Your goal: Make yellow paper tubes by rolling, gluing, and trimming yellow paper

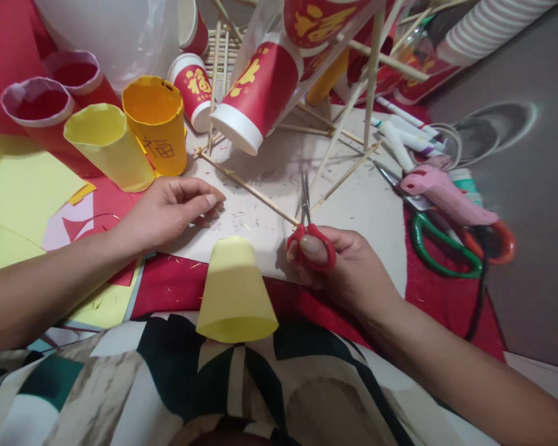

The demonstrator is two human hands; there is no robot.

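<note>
My right hand grips small red-handled scissors, their narrow blades pointing up and away from me and slightly apart. Resting at the left edge of the white board, my left hand has loosely curled fingers, with nothing seen in them. A yellow paper cone with its tip cut off lies between the hands near my lap, its wide rim toward me. Beyond my left hand stand a light yellow paper cup and an orange paper cup with a drawn character.
A wooden stick frame rises from the board, with red printed cups in clear wrap above it. Two red paper cups stand at the left by yellow sheets. Markers, green-handled scissors and a pink glue gun lie right.
</note>
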